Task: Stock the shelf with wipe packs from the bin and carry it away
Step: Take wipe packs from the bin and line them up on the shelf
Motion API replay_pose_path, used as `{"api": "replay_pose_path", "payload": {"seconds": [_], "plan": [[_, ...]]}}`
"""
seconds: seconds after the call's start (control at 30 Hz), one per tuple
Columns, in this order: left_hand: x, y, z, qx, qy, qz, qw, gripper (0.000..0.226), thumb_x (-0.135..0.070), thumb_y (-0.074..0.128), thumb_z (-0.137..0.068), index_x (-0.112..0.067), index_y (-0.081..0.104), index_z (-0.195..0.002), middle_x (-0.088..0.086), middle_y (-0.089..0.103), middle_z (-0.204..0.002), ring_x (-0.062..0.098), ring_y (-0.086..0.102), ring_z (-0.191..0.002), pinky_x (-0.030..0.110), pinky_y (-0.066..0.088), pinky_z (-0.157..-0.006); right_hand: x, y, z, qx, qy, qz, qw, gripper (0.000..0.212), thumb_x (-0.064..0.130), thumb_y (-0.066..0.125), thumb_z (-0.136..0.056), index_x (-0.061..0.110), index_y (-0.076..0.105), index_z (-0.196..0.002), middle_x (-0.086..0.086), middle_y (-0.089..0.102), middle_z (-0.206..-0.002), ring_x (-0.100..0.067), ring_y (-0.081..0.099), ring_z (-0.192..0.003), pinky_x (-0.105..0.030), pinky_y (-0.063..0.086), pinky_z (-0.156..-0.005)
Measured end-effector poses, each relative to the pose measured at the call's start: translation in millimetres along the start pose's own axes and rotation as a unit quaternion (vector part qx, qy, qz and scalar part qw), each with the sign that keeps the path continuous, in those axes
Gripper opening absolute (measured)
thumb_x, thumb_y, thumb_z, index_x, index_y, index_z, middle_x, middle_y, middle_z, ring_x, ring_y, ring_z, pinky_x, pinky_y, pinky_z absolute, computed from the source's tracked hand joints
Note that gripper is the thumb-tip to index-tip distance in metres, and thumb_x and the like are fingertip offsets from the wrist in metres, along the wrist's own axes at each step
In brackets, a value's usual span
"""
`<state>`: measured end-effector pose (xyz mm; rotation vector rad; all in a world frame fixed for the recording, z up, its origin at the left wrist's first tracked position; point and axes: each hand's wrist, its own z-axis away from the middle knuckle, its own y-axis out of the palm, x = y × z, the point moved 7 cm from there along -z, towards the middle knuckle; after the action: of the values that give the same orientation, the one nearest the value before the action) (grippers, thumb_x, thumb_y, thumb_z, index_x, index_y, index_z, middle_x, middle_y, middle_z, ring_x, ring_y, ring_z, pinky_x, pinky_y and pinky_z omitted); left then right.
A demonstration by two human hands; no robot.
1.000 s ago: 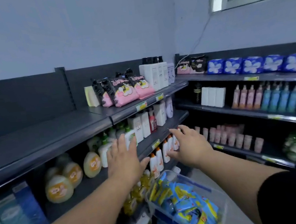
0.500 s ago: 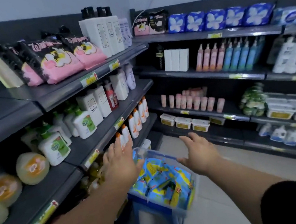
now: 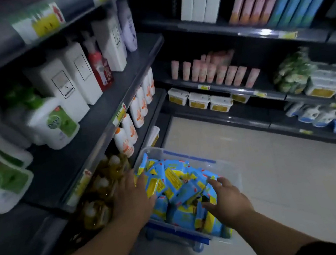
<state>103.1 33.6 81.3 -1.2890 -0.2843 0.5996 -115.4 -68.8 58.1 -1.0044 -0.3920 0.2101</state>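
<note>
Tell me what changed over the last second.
Both hands came down from shelf height to the bin. The left hand now lies at the left edge of the packs, and the right hand is spread over their right side. Neither plainly grips a pack yet. The view tipped downward with them. The packs stayed in the bin, and the bottles on the shelves did not move.

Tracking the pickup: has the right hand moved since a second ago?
Yes: the right hand has dropped from above the bin onto the wipe packs inside it.
</note>
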Motion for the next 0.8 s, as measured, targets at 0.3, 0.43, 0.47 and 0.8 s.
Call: {"api": "replay_pose_path", "payload": {"seconds": [0.3, 0.43, 0.47, 0.8], "plan": [[-27.7, 116.2, -59.4, 0.076, 0.014, 0.070, 0.995, 0.073, -0.052, 0.048, -0.092, -0.026, 0.013, -0.151, 0.003, 0.001, -0.160, 0.022, 0.006, -0.146, 0.036, 0.014, -0.118, -49.1, 70.4, -76.9, 0.038, 0.043, -0.028, 0.998, 0.074, 0.053, 0.057, -0.088, 0.028, 0.024, -0.149, 0.000, 0.023, -0.154, -0.023, 0.035, -0.136, -0.034, 0.037, -0.106], [-57.2, 156.8, -75.3, 0.101, 0.024, 0.101, 0.990, 0.075, -0.050, 0.048, -0.093, -0.026, 0.008, -0.152, 0.002, -0.007, -0.160, 0.023, 0.001, -0.147, 0.037, 0.014, -0.118, -70.0, 94.6, -110.7, 0.038, 0.044, -0.069, 0.996, 0.074, 0.041, 0.060, -0.089, 0.022, 0.022, -0.150, -0.005, 0.024, -0.154, -0.025, 0.034, -0.137, -0.033, 0.034, -0.108], [-64.7, 164.4, -78.9, 0.103, 0.026, 0.104, 0.989, 0.075, -0.048, 0.049, -0.094, -0.026, 0.006, -0.152, 0.002, -0.009, -0.159, 0.023, 0.000, -0.147, 0.036, 0.015, -0.118, -74.2, 96.7, -119.4, 0.030, 0.039, -0.070, 0.996, 0.071, 0.037, 0.060, -0.090, 0.023, 0.023, -0.150, -0.005, 0.024, -0.154, -0.025, 0.035, -0.137, -0.034, 0.035, -0.107], [-86.4, 200.9, -110.5, 0.076, 0.044, -0.021, 0.996, 0.072, -0.029, 0.048, -0.096, -0.030, 0.002, -0.152, 0.004, -0.011, -0.159, 0.032, -0.002, -0.145, 0.041, 0.012, -0.117, -88.2, 113.4, -179.7, 0.076, -0.068, 0.032, 0.994, 0.074, 0.008, 0.056, -0.087, 0.035, 0.024, -0.149, -0.005, 0.023, -0.153, -0.027, 0.031, -0.138, -0.037, 0.036, -0.108]]}}
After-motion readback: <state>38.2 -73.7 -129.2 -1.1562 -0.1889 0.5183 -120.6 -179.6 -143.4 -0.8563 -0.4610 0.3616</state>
